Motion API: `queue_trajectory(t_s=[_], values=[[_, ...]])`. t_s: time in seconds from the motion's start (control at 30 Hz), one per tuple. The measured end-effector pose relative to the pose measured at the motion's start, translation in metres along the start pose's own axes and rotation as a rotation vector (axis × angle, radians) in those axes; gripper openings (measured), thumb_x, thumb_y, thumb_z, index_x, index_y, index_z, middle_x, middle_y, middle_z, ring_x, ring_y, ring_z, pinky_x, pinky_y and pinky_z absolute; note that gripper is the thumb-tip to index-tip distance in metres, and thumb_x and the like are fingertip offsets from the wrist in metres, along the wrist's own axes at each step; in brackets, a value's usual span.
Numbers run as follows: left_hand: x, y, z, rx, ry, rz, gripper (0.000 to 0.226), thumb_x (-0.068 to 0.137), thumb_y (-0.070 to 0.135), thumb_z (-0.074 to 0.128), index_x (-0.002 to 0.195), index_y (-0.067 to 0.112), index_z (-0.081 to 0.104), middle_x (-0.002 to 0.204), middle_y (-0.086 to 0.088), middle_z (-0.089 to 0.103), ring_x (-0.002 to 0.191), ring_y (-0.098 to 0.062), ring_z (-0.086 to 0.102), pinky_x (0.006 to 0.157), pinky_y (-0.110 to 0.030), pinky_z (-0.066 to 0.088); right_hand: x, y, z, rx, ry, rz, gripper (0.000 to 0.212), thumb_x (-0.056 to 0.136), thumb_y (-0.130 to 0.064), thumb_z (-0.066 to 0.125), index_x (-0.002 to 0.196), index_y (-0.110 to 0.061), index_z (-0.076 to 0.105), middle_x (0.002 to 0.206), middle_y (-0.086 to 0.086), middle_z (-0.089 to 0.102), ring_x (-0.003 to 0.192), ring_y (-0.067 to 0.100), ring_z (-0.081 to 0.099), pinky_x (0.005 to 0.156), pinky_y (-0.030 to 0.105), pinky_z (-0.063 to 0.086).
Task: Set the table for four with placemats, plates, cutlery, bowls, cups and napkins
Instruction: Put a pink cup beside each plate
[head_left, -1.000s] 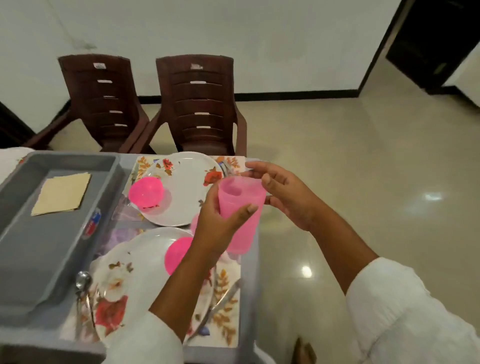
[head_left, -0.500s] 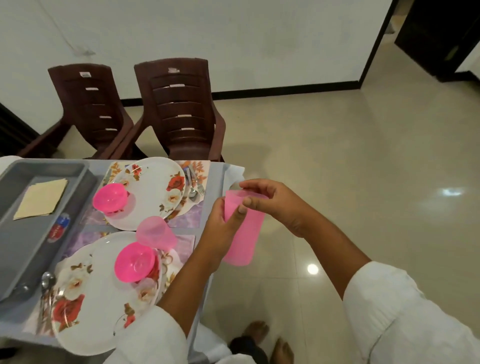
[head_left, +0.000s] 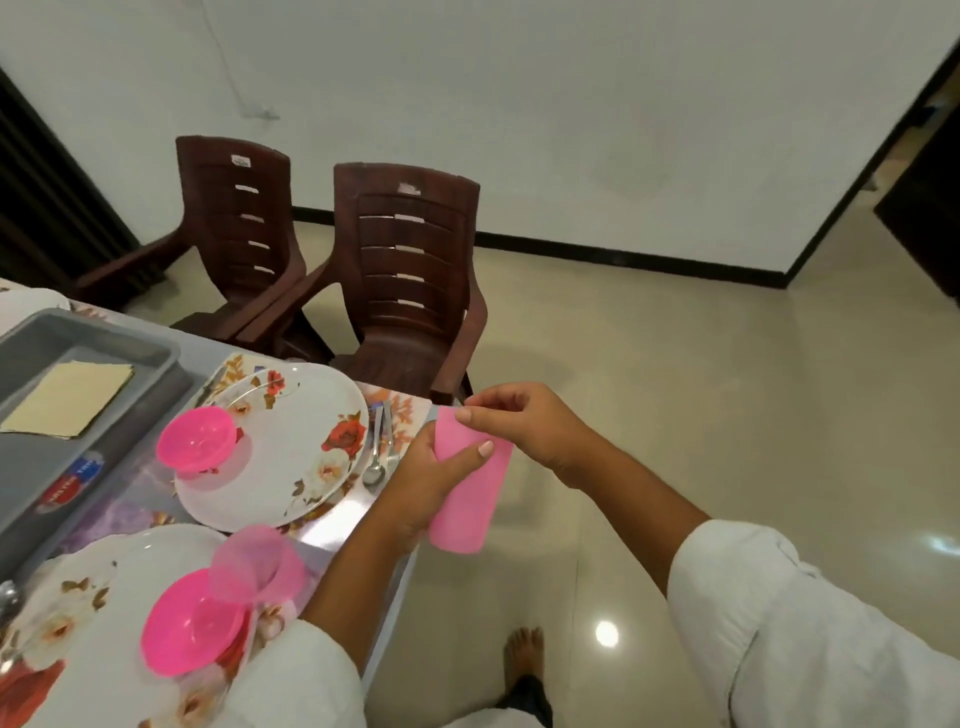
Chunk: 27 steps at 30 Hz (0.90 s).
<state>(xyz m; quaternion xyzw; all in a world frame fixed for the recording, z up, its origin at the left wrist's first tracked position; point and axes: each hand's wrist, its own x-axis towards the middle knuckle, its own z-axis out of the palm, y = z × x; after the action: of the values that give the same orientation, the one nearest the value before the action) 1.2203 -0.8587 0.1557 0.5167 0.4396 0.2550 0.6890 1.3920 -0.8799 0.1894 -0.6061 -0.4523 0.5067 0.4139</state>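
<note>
My left hand (head_left: 431, 478) wraps around a stack of pink cups (head_left: 467, 499) held just past the table's right edge. My right hand (head_left: 524, 423) pinches the rim at the stack's top. On the table, a loose pink cup (head_left: 254, 564) stands beside the near floral plate (head_left: 98, 623), which carries a pink bowl (head_left: 192, 626). The far floral plate (head_left: 291, 441) carries another pink bowl (head_left: 196, 439). A spoon and fork (head_left: 378, 447) lie on the floral placemat (head_left: 405, 410) right of the far plate.
A grey tray (head_left: 78, 457) at the left holds a folded beige napkin (head_left: 67, 397). Two brown plastic chairs (head_left: 405, 280) stand beyond the table's far end. A spoon (head_left: 8, 605) shows at the left edge. My bare foot (head_left: 522, 657) is on the tiled floor.
The view has swung left and down, so the table shows more. Both hands stay on the pink cups, with the right fingers shifted along the top rim.
</note>
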Motion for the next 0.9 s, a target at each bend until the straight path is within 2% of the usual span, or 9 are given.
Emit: queue_trajectory(t_s=[0.1, 0.17, 0.27, 0.4, 0.5, 0.6, 0.7, 0.77, 0.9], values=[[0.035, 0.02, 0.002, -0.079, 0.016, -0.003, 0.056, 0.073, 0.046, 0.078, 0.122, 0.027, 0.058, 0.111, -0.014, 0.069, 0.101, -0.036, 0.069, 0.082, -0.053, 0.061, 0.044, -0.017, -0.022, -0.036, -0.074, -0.004, 0.03, 0.086, -0.043, 0.077, 0.102, -0.017, 0.079, 0.099, 0.001, 0.075, 0.093, 0.016, 0.072, 0.08, 0.028, 0.06], [0.055, 0.032, 0.001, -0.149, 0.014, -0.012, 0.061, 0.073, 0.046, 0.078, 0.126, 0.022, 0.058, 0.114, -0.019, 0.069, 0.102, -0.038, 0.069, 0.082, -0.052, 0.06, 0.068, -0.028, -0.032, -0.033, -0.111, -0.005, 0.028, 0.087, -0.042, 0.076, 0.101, -0.019, 0.079, 0.098, 0.001, 0.075, 0.091, 0.016, 0.073, 0.079, 0.027, 0.06], [0.082, 0.051, -0.007, -0.219, 0.055, -0.015, 0.063, 0.075, 0.043, 0.078, 0.13, 0.018, 0.058, 0.113, -0.019, 0.071, 0.099, -0.038, 0.07, 0.084, -0.053, 0.059, 0.108, -0.042, -0.042, -0.001, -0.192, -0.003, 0.027, 0.087, -0.041, 0.076, 0.103, -0.019, 0.079, 0.101, 0.006, 0.076, 0.094, 0.022, 0.073, 0.082, 0.033, 0.061], [0.107, 0.068, -0.016, -0.232, 0.137, 0.005, 0.053, 0.079, 0.04, 0.072, 0.126, 0.019, 0.06, 0.106, -0.013, 0.073, 0.092, -0.029, 0.071, 0.076, -0.044, 0.06, 0.159, -0.054, -0.048, -0.019, -0.314, -0.015, 0.031, 0.086, -0.044, 0.076, 0.105, -0.019, 0.078, 0.101, 0.009, 0.075, 0.095, 0.024, 0.073, 0.084, 0.038, 0.061], [0.126, 0.072, -0.02, -0.282, 0.228, 0.001, 0.056, 0.078, 0.044, 0.076, 0.126, 0.022, 0.06, 0.11, -0.015, 0.072, 0.098, -0.033, 0.071, 0.086, -0.052, 0.059, 0.198, -0.061, -0.049, -0.029, -0.452, -0.04, 0.028, 0.089, -0.038, 0.073, 0.105, -0.016, 0.078, 0.099, 0.01, 0.076, 0.09, 0.02, 0.074, 0.081, 0.033, 0.061], [0.152, 0.069, -0.024, -0.332, 0.368, -0.011, 0.071, 0.069, 0.052, 0.085, 0.129, 0.023, 0.059, 0.117, -0.018, 0.069, 0.109, -0.042, 0.067, 0.093, -0.058, 0.055, 0.247, -0.066, -0.05, -0.024, -0.557, -0.076, 0.031, 0.091, -0.038, 0.072, 0.105, -0.011, 0.078, 0.092, 0.015, 0.075, 0.081, 0.023, 0.07, 0.077, 0.035, 0.057], [0.171, 0.069, -0.022, -0.341, 0.543, -0.07, 0.083, 0.061, 0.061, 0.087, 0.129, 0.026, 0.057, 0.12, -0.016, 0.068, 0.112, -0.04, 0.066, 0.094, -0.06, 0.054, 0.301, -0.074, -0.049, -0.065, -0.667, -0.134, 0.03, 0.092, -0.038, 0.072, 0.106, -0.012, 0.077, 0.088, 0.005, 0.074, 0.08, 0.016, 0.067, 0.076, 0.031, 0.052], [0.184, 0.073, -0.015, -0.238, 0.692, -0.095, 0.085, 0.059, 0.07, 0.084, 0.128, 0.032, 0.053, 0.12, -0.008, 0.065, 0.11, -0.034, 0.066, 0.092, -0.058, 0.056, 0.332, -0.086, -0.049, -0.126, -0.741, -0.174, 0.029, 0.09, -0.037, 0.074, 0.109, -0.015, 0.076, 0.096, 0.0, 0.075, 0.087, 0.011, 0.069, 0.08, 0.028, 0.051], [0.199, 0.086, -0.007, -0.117, 1.046, -0.111, 0.081, 0.06, 0.067, 0.079, 0.126, 0.035, 0.042, 0.12, 0.005, 0.056, 0.107, -0.021, 0.061, 0.091, -0.047, 0.058, 0.375, -0.116, -0.026, -0.22, -0.843, -0.258, 0.05, 0.086, -0.043, 0.077, 0.126, -0.015, 0.066, 0.115, -0.003, 0.07, 0.108, 0.01, 0.065, 0.083, 0.02, 0.051]])
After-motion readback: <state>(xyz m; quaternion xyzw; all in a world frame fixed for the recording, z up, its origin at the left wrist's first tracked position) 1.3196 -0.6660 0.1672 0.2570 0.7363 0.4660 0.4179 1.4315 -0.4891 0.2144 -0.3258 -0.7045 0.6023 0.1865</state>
